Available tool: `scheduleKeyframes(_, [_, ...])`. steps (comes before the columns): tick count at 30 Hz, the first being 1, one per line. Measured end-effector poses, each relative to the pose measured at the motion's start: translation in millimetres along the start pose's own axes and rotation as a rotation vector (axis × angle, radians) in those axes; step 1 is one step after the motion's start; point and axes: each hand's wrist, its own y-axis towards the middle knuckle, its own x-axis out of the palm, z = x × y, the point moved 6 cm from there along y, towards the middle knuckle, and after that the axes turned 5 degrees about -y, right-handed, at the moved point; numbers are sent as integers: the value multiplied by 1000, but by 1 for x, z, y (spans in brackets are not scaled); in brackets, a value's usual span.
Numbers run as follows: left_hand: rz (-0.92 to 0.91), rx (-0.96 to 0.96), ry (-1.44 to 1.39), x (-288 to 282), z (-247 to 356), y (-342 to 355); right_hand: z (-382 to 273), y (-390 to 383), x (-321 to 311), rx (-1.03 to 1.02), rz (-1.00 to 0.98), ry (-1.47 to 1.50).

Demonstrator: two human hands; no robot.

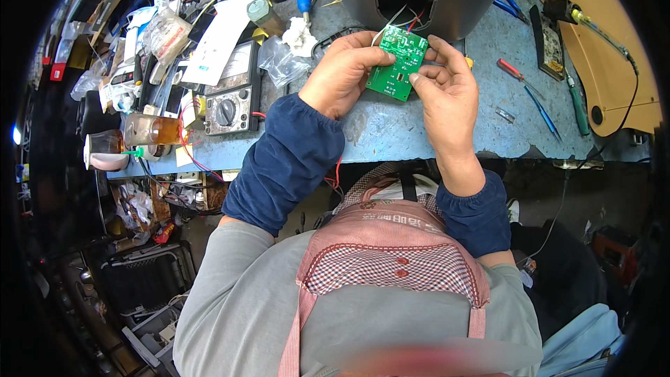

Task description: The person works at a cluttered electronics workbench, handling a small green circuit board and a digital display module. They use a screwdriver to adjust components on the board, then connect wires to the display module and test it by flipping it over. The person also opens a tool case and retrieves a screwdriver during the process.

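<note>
A green circuit board [399, 70] is held up between my two hands, over the front part of the blue bench. My left hand [343, 70] pinches its left edge, thumb on the face turned to me. At the board's right edge, my right hand [450, 87] closes on it with thumb and fingers. Thin wires [413, 19], white, red and blue among them, run from the board's top into a dark opening in a black appliance housing [453, 0]. The fingertips behind the board are hidden.
An analog multimeter [227, 112] lies left, beside a heap of bags and parts. To the right are a red-handled screwdriver [509, 68], blue tweezers [542, 113], a green-handled tool [578, 106] and a soldering iron [593, 26] on a tan panel [628, 91]. A cup of brown liquid [152, 130] stands near the left edge.
</note>
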Motion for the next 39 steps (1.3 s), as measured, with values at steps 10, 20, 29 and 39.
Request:
scheduleKeyframes(10, [19, -24, 7, -6, -5, 2, 0, 0, 0, -9, -3, -8])
scheduleKeyframes(20, [58, 26, 26, -3, 0, 0, 0, 0, 1, -4, -5, -4])
scheduleKeyframes(29, [135, 112, -33, -10, 5, 2, -1, -1, 0, 1, -3, -5])
scheduleKeyframes(39, [159, 136, -34, -11, 5, 1, 0, 0, 1, 7, -13, -5])
